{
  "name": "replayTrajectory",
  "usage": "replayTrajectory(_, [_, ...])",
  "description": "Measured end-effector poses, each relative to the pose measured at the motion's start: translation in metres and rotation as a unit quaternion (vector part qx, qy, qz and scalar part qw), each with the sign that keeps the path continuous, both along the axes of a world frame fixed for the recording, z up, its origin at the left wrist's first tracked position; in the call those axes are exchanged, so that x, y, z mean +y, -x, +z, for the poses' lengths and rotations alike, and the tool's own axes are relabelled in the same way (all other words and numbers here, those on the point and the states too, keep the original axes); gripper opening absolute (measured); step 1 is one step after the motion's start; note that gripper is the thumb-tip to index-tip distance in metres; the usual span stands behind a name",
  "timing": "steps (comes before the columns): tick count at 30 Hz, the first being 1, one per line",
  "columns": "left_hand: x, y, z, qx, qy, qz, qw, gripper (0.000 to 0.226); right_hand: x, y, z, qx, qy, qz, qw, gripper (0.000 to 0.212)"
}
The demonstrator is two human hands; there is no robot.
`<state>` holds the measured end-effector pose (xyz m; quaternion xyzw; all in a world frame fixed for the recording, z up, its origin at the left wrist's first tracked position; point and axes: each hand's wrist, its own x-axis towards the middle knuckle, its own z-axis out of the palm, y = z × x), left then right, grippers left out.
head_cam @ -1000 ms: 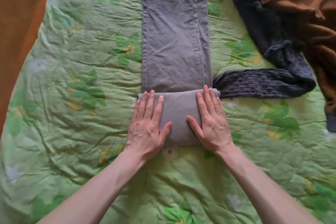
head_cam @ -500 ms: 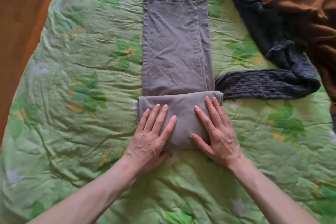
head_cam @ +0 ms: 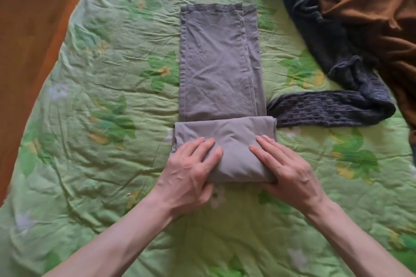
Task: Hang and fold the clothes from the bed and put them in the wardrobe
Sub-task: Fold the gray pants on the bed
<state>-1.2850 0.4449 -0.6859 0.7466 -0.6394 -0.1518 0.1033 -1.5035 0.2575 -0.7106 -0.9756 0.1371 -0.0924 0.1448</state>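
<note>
We are mid-fold on the grey trousers [head_cam: 221,69]: our left hand [head_cam: 189,171] and right hand [head_cam: 286,166] seemingly grip the bundle's near edge, thumbs hidden, ready to roll it farther.

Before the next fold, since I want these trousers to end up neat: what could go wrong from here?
The grey trousers lie with one leg offset to the right, so the folded end may come out uneven. The dark knit sleeve touches its right corner and could get caught. Both the left hand and the right hand grip near corners; the middle may bulge.
</note>
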Motion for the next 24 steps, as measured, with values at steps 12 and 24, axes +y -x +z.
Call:
replayTrajectory(12, [0.016, -0.034, 0.072, 0.171, -0.055, -0.018, 0.984, 0.058, 0.031, 0.021, 0.048, -0.073, -0.058, -0.009, 0.996, 0.035])
replayTrajectory(24, [0.022, -0.063, 0.039, 0.46, -0.02, 0.348, 0.817, 0.057, 0.052, 0.0, 0.033, -0.16, -0.392, -0.348, 0.837, 0.049])
